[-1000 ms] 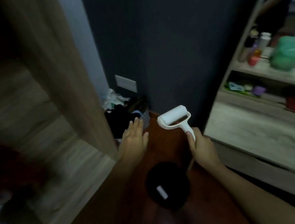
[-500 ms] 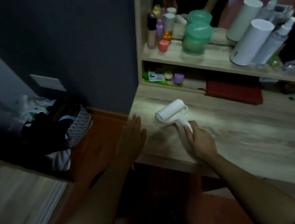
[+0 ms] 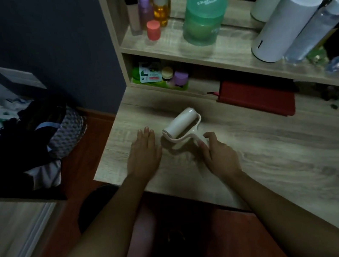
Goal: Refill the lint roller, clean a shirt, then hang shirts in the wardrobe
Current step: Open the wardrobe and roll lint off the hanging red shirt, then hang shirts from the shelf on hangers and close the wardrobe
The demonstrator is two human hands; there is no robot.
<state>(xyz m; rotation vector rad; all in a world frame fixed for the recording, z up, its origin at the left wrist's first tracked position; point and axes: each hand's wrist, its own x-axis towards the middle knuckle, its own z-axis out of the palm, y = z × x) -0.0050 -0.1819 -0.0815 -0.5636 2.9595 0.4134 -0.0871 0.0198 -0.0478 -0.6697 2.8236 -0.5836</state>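
A white lint roller (image 3: 182, 122) lies on the pale wooden dressing table (image 3: 280, 154), its roll pointing away to the upper right. My right hand (image 3: 220, 155) grips the end of its handle with thumb and fingers. To the left of the roll, my left hand (image 3: 143, 153) rests flat on the tabletop, fingers straight, holding nothing. Two tall white cylinders (image 3: 285, 23) stand on the shelf at the upper right. No shirt can be made out clearly.
A green jar (image 3: 203, 17) and small bottles (image 3: 159, 2) crowd the shelf. A red flat case (image 3: 255, 98) lies under it. On the floor at left is a patterned basket (image 3: 68, 131) heaped with dark clothes. A pale wooden panel (image 3: 6, 234) lies at lower left.
The view swung from the wardrobe side to the dressing table. My right hand lowered the lint roller from the air onto the tabletop, and my left hand came down flat beside it.
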